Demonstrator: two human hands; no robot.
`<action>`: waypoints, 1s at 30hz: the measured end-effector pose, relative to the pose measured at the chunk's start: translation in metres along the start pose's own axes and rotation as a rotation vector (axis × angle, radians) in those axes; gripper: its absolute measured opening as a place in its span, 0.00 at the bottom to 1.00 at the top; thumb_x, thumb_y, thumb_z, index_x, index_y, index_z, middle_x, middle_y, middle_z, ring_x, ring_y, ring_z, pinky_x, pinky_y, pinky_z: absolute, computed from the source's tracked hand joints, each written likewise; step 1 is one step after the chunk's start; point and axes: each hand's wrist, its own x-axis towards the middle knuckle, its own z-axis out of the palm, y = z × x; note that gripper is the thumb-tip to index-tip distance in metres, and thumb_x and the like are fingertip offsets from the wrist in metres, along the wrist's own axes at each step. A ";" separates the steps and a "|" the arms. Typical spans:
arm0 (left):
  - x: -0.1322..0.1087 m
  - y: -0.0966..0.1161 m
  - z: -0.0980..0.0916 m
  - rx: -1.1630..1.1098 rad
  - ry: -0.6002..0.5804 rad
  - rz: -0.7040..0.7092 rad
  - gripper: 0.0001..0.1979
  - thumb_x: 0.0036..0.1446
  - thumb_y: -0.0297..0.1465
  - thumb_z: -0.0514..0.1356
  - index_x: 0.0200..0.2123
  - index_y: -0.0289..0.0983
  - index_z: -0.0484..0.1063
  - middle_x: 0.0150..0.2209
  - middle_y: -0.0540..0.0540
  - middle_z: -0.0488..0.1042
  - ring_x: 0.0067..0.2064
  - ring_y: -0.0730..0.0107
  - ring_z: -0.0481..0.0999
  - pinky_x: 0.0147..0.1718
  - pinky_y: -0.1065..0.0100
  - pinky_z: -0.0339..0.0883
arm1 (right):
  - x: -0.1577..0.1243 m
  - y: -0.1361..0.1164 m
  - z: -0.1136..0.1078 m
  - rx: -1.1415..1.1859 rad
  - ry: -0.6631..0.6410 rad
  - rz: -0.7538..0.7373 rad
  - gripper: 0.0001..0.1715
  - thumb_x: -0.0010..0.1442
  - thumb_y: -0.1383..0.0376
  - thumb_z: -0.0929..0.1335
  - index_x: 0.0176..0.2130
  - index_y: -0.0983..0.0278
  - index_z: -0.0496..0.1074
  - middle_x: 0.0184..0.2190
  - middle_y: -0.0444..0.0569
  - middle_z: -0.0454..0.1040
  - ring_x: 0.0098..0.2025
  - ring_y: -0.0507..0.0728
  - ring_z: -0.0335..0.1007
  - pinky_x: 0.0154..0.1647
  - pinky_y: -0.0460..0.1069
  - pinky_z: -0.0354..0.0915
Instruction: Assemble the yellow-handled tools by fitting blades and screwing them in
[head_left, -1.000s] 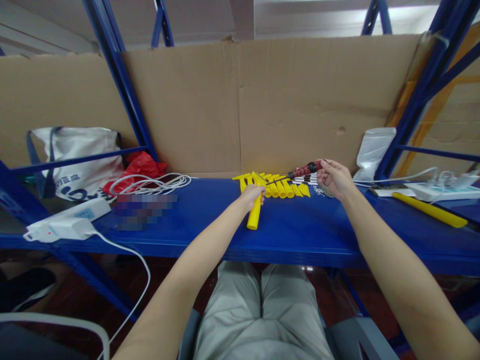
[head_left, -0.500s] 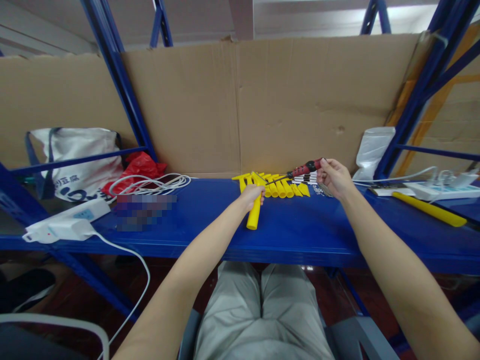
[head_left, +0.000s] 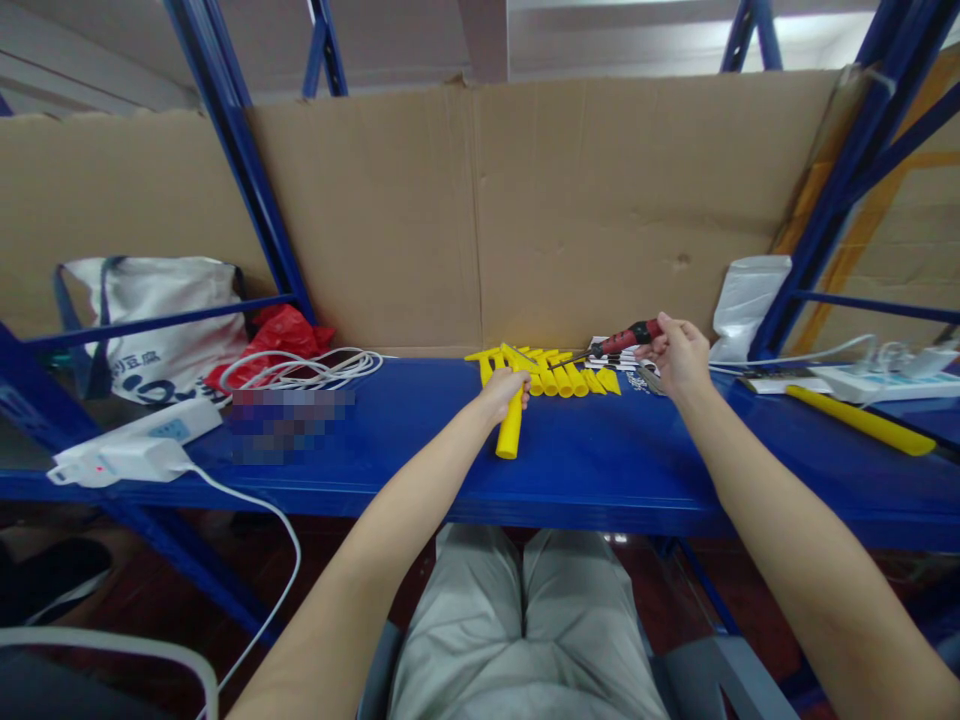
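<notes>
My left hand (head_left: 507, 393) is wrapped round a yellow tube-shaped part (head_left: 509, 436), whose open lower end points toward me. My right hand (head_left: 680, 352) pinches the handle end of a red-and-black screwdriver (head_left: 624, 339). Its thin shaft slopes down to the left, with the tip close to the upper part of the yellow piece. Whether the tip touches the piece I cannot tell. Behind the left hand several more yellow tube parts (head_left: 564, 381) lie in a row, and small yellow wedge-like pieces (head_left: 608, 381) sit at the row's right end.
A white power strip (head_left: 139, 445), coiled white cable (head_left: 322, 366), red plastic bag (head_left: 281, 335) and cloth bag (head_left: 165, 320) are on the left. At right lie a long yellow piece (head_left: 862, 418) and another power strip (head_left: 892, 380). A cardboard sheet (head_left: 585, 200) stands behind the blue shelf (head_left: 637, 460).
My right hand and the screwdriver have shifted slightly to the right, drawing the tip a little away from my left hand. The left hand holds its place with the yellow tube.
</notes>
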 end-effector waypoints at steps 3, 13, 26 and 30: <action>0.000 0.001 0.000 -0.013 -0.002 -0.002 0.11 0.54 0.18 0.51 0.24 0.38 0.58 0.14 0.57 0.59 0.13 0.81 0.57 0.16 0.75 0.52 | -0.001 0.000 0.001 -0.007 -0.017 0.025 0.28 0.41 0.46 0.74 0.26 0.58 0.58 0.13 0.34 0.57 0.16 0.51 0.64 0.17 0.47 0.63; 0.001 0.001 0.000 -0.040 -0.011 0.004 0.09 0.54 0.19 0.52 0.25 0.38 0.58 0.15 0.57 0.60 0.13 0.81 0.57 0.16 0.75 0.52 | -0.018 0.005 0.019 -0.054 -0.146 0.154 0.26 0.43 0.50 0.75 0.26 0.59 0.59 0.11 0.35 0.60 0.14 0.50 0.63 0.17 0.44 0.62; -0.002 0.004 0.001 0.061 -0.007 0.071 0.27 0.47 0.18 0.56 0.52 0.39 0.64 0.29 0.51 0.71 0.20 0.76 0.68 0.18 0.75 0.59 | -0.033 0.007 0.022 -0.343 -0.609 0.555 0.21 0.42 0.59 0.77 0.30 0.63 0.66 0.16 0.39 0.67 0.15 0.45 0.56 0.12 0.40 0.49; 0.003 -0.004 0.000 0.288 0.027 0.235 0.36 0.42 0.13 0.55 0.56 0.40 0.66 0.41 0.44 0.76 0.37 0.67 0.77 0.33 0.71 0.69 | -0.039 0.012 0.024 -0.395 -0.693 0.531 0.23 0.40 0.59 0.78 0.31 0.63 0.66 0.17 0.39 0.68 0.15 0.45 0.57 0.13 0.40 0.52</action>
